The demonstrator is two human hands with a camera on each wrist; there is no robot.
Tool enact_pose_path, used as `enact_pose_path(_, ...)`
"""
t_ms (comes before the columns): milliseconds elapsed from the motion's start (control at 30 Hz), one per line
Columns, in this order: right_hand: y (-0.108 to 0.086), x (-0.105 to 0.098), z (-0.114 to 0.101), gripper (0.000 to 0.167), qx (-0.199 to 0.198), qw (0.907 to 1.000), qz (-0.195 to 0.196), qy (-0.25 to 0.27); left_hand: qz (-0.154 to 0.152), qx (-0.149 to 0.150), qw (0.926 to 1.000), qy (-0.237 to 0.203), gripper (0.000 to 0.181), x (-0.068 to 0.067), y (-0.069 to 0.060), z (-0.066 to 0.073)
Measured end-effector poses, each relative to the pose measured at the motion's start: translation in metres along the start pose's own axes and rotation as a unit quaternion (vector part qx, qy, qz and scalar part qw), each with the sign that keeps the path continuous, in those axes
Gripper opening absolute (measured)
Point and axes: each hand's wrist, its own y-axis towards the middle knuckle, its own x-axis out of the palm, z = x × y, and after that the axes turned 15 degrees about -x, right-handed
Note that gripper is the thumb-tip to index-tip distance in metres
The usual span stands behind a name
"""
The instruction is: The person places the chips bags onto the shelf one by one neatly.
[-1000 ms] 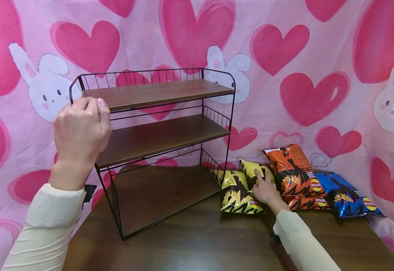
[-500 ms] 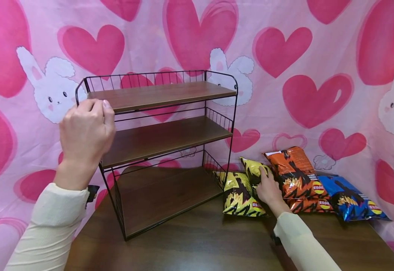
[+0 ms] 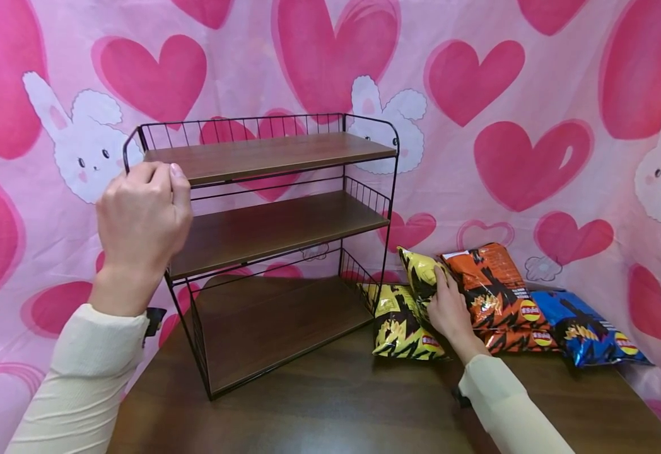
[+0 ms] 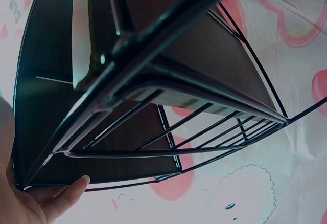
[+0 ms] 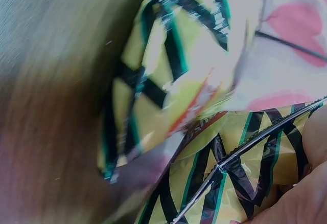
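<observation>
My left hand [image 3: 142, 232] is closed around the upper left front of a three-tier shelf rack [image 3: 276, 228] with black wire sides and brown boards. Its fingers [image 4: 69, 199] show beside the black frame in the left wrist view. At the right, my right hand [image 3: 451, 311] grips a yellow-and-black chip bag [image 3: 419, 272], which tilts upright. In the right wrist view the held bag's crimped edge shows next to my fingers [image 5: 294, 203]. A second yellow chip bag [image 3: 397, 323] lies on the table beside the rack's right front leg.
Two orange chip bags [image 3: 492, 284] lie stacked right of my right hand. A blue chip bag [image 3: 588, 331] lies farther right. All stand on a brown wooden table [image 3: 330, 403], backed by a pink cloth [image 3: 239, 57] with hearts and rabbits.
My right hand has closed on the rear yellow bag and lifted and tilted it slightly. My left hand keeps its hold on the rack. The head view has shifted a little.
</observation>
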Motion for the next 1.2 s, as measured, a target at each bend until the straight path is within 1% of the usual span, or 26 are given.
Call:
enact_pose_path(133, -0.001, -0.006, -0.013, 0.066, -0.016, 0.9998, 0.011, 0.002, 0.001, 0.002, 1.0000, -0.001, 0.058, 0.000, 0.000, 0.002)
enact_pose_path(233, -0.005, -0.010, -0.022, 0.065, -0.024, 0.9996, 0.013, 0.004, 0.004, 0.003, 1.0000, -0.003, 0.058, 0.000, 0.000, 0.003)
enact_pose_path(400, -0.014, -0.012, -0.035, 0.064, -0.012, 0.9999, 0.006, -0.001, 0.009, 0.004, 0.9999, -0.003, 0.057, 0.000, 0.001, 0.003)
enact_pose_path(500, -0.021, -0.014, -0.042, 0.064, -0.004, 0.9999, 0.003, -0.013, 0.007, 0.004, 1.0000, -0.002, 0.058, -0.001, 0.001, 0.003)
enact_pose_path(600, -0.029, -0.017, -0.051, 0.065, -0.006, 0.9995, 0.004, -0.032, 0.005, 0.004, 1.0000, 0.000, 0.058, -0.002, 0.001, 0.003)
enact_pose_path(733, -0.038, -0.021, -0.064, 0.071, -0.016, 0.9982, 0.005, -0.057, 0.008, 0.004, 1.0000, -0.001, 0.059, -0.002, 0.002, 0.003)
enact_pose_path(967, -0.049, -0.018, -0.079, 0.075, -0.017, 0.9975, 0.003, -0.069, 0.009, 0.002, 1.0000, -0.003, 0.059, -0.002, 0.001, 0.001)
enact_pose_path(1100, -0.055, -0.014, -0.086, 0.076, -0.009, 0.9962, -0.013, -0.086, 0.010, 0.004, 0.9999, -0.002, 0.059, -0.001, 0.000, 0.001)
enact_pose_path(1200, -0.059, -0.008, -0.092, 0.072, -0.002, 0.9935, -0.048, -0.103, 0.010, 0.004, 0.9999, -0.003, 0.059, -0.001, 0.000, 0.002)
